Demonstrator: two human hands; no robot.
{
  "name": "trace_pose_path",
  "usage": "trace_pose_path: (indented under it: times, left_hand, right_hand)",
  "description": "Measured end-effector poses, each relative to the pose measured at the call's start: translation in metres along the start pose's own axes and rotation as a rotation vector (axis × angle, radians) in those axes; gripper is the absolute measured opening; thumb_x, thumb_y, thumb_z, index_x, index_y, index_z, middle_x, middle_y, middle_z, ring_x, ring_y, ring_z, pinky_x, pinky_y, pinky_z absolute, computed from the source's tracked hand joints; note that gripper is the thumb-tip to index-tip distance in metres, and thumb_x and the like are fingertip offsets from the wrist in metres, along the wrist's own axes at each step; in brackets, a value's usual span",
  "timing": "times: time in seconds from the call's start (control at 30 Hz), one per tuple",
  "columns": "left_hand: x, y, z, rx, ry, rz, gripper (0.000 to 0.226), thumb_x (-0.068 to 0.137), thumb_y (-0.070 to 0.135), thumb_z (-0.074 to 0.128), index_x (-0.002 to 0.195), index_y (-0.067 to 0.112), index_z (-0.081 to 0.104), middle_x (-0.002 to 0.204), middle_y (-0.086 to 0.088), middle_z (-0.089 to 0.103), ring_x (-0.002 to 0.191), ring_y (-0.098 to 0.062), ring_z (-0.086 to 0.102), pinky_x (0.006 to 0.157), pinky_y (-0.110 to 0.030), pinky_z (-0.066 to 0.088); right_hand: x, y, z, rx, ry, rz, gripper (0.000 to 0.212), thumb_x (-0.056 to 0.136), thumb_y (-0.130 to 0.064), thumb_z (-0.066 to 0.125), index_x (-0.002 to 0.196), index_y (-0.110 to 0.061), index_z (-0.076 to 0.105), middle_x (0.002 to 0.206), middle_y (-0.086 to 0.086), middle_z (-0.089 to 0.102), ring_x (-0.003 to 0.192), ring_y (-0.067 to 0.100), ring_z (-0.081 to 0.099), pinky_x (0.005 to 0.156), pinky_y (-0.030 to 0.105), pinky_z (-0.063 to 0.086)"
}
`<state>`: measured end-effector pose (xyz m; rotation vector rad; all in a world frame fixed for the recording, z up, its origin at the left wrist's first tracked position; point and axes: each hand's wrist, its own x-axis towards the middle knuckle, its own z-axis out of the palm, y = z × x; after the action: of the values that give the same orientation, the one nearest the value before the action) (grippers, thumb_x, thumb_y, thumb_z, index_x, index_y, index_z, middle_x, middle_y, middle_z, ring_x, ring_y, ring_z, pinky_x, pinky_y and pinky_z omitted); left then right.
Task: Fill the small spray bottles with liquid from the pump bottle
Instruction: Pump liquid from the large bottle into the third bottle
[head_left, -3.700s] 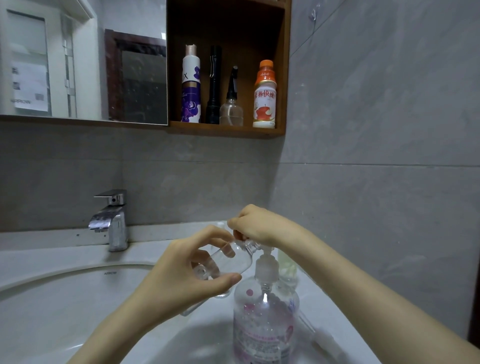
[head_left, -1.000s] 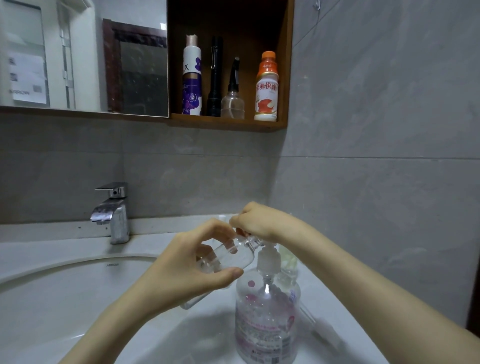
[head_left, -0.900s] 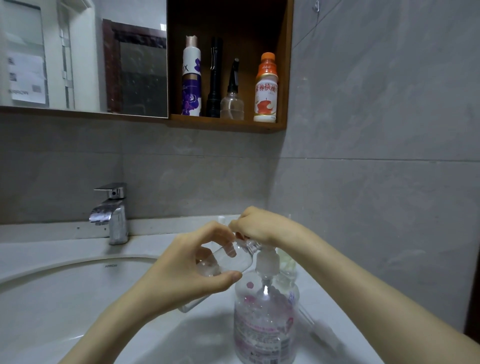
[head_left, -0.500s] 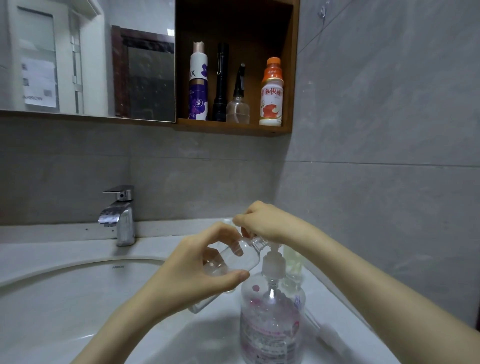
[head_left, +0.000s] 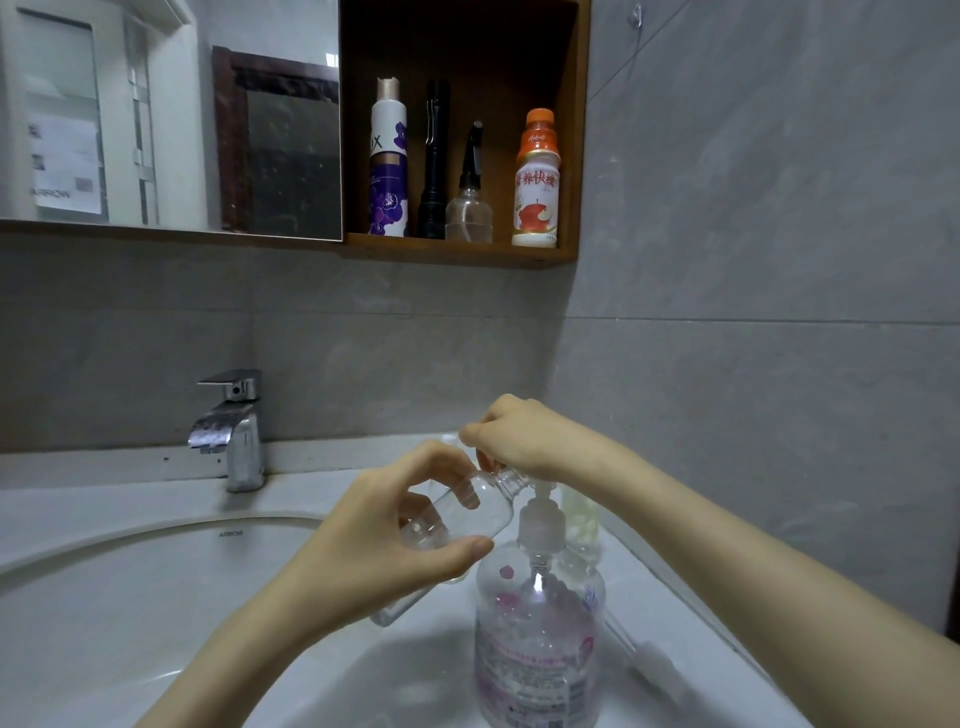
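Over ARROW basin (head_left: 130, 597), left grip (head_left: 384, 545) holds spray bottle (head_left: 467, 512), right grip (head_left: 524, 436) clasps pump bottle (head_left: 535, 649)

"ARROW" is printed on the sink (head_left: 156, 531); the orange-capped bottle (head_left: 536, 208) reads "营养快线".

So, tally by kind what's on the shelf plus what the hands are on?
1 pump bottle, under the right hand
1 small clear bottle, held by the left hand
3 shelf bottles: purple-and-white bottle, black-nozzle spray bottle, orange-capped bottle
1 flashlight
Total: 6
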<state>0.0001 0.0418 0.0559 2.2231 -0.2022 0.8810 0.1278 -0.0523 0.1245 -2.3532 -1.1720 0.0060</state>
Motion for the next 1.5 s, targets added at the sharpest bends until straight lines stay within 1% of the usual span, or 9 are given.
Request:
trace_pose_path:
  times: [0.23,0.37,0.43,0.53,0.63,0.77,1.0,1.27,1.5]
  left_hand:
    - [0.001,0.0,0.0,0.017,0.002,0.01,0.038,0.061,0.045,0.072,0.095,0.037,0.056,0.097,0.013,0.064,0.06,-0.019,0.061,0.066,-0.039,0.053]
    - [-0.001,-0.004,-0.001,0.038,-0.009,-0.002,0.037,0.06,0.044,0.072,0.094,0.037,0.056,0.096,0.012,0.064,0.06,-0.02,0.061,0.066,-0.039,0.051]
    - [-0.002,-0.004,-0.001,0.037,-0.011,-0.008,0.038,0.06,0.044,0.072,0.093,0.037,0.056,0.096,0.012,0.064,0.06,-0.019,0.061,0.065,-0.038,0.05]
    - [-0.001,-0.002,0.001,0.025,-0.007,-0.002,0.037,0.06,0.044,0.072,0.093,0.037,0.056,0.095,0.013,0.064,0.059,-0.017,0.061,0.064,-0.033,0.051]
    - [0.0,-0.001,0.002,0.023,0.0,0.009,0.036,0.061,0.043,0.072,0.092,0.038,0.056,0.095,0.012,0.064,0.059,-0.015,0.061,0.064,-0.031,0.051]
    - [0.001,-0.001,0.002,0.031,-0.004,0.012,0.036,0.061,0.043,0.072,0.093,0.038,0.055,0.095,0.013,0.064,0.059,-0.016,0.061,0.061,-0.025,0.049]
    - [0.0,0.002,-0.001,0.02,0.013,0.008,0.04,0.061,0.044,0.071,0.095,0.03,0.057,0.094,0.015,0.063,0.059,-0.015,0.063,0.063,-0.025,0.049]
    - [-0.001,0.003,0.0,0.012,0.006,0.004,0.038,0.061,0.045,0.071,0.095,0.037,0.055,0.095,0.015,0.063,0.061,-0.018,0.062,0.065,-0.033,0.05]
    - [0.001,-0.001,0.0,0.037,-0.017,0.015,0.037,0.061,0.044,0.071,0.093,0.037,0.055,0.095,0.014,0.063,0.059,-0.017,0.061,0.062,-0.029,0.05]
  right_hand:
    - [-0.001,0.001,0.002,0.009,-0.029,0.038,0.032,0.092,-0.027,0.044,0.064,-0.013,0.049,0.07,0.005,0.049,0.056,0.018,0.041,0.05,0.028,0.029]
    - [0.0,0.0,0.01,-0.098,-0.142,0.049,0.026,0.095,-0.026,0.039,0.082,-0.007,0.051,0.093,0.01,0.052,0.064,0.019,0.044,0.051,0.026,0.029]
    - [0.0,0.0,0.009,-0.086,-0.132,0.061,0.025,0.095,-0.028,0.04,0.088,-0.007,0.053,0.094,0.011,0.053,0.07,0.023,0.046,0.052,0.026,0.031]
    - [-0.003,0.0,0.004,-0.036,-0.087,0.063,0.027,0.094,-0.03,0.042,0.086,-0.007,0.053,0.088,0.01,0.052,0.061,0.02,0.044,0.05,0.026,0.031]
    - [-0.002,0.001,0.001,-0.012,-0.04,0.044,0.03,0.093,-0.031,0.044,0.072,-0.011,0.052,0.075,0.005,0.05,0.056,0.018,0.044,0.048,0.026,0.031]
    - [-0.002,0.002,0.0,0.003,-0.044,0.038,0.032,0.092,-0.031,0.044,0.067,-0.012,0.049,0.083,0.008,0.055,0.058,0.018,0.046,0.05,0.027,0.033]
    - [-0.002,-0.003,-0.002,0.009,-0.022,0.011,0.032,0.092,-0.029,0.045,0.064,-0.013,0.05,0.069,0.001,0.05,0.058,0.017,0.046,0.051,0.027,0.034]
    - [-0.002,-0.001,-0.002,0.016,-0.02,0.01,0.033,0.092,-0.029,0.045,0.064,-0.013,0.049,0.068,0.002,0.049,0.055,0.017,0.043,0.05,0.027,0.031]
    - [-0.001,0.002,0.004,0.016,-0.092,0.046,0.035,0.093,-0.025,0.043,0.06,-0.015,0.049,0.065,0.004,0.047,0.056,0.019,0.041,0.051,0.028,0.03]
